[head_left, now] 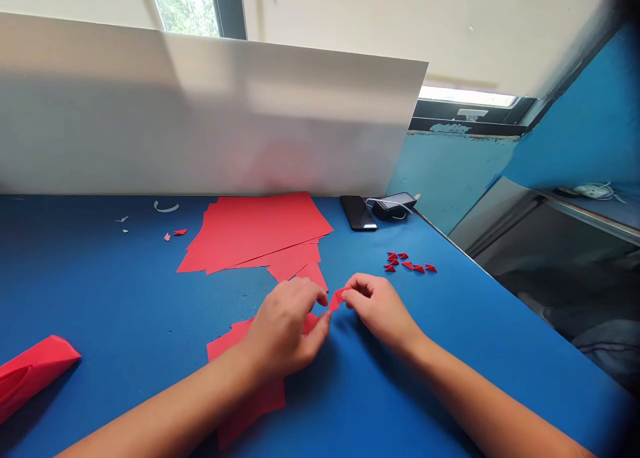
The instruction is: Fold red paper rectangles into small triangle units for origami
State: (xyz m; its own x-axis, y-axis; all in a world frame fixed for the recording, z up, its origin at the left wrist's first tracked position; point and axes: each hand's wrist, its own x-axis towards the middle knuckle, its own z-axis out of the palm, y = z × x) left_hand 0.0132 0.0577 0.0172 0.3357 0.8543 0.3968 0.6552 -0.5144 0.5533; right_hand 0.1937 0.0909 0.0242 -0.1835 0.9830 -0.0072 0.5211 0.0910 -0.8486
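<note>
A small folded red paper piece point(337, 299) is pinched between the thumb and fingers of my right hand point(373, 305). My left hand point(290, 321) is at the piece's left end, its thumb and index finger apart with a gap between them. Under my left hand and forearm lie red paper sheets point(255, 411), partly hidden. Beyond the hands is a stack of larger red sheets point(265, 231), with smaller cut pieces point(313, 275) at its near edge. Several small folded red triangles point(419, 269) lie on the blue table to the right.
A black phone point(356, 211) and a dark device with a white cable point(394, 206) sit at the back right. A large red folded paper form point(37, 371) is at the left. Paper scraps point(167, 237) lie back left, before a white board point(200, 118).
</note>
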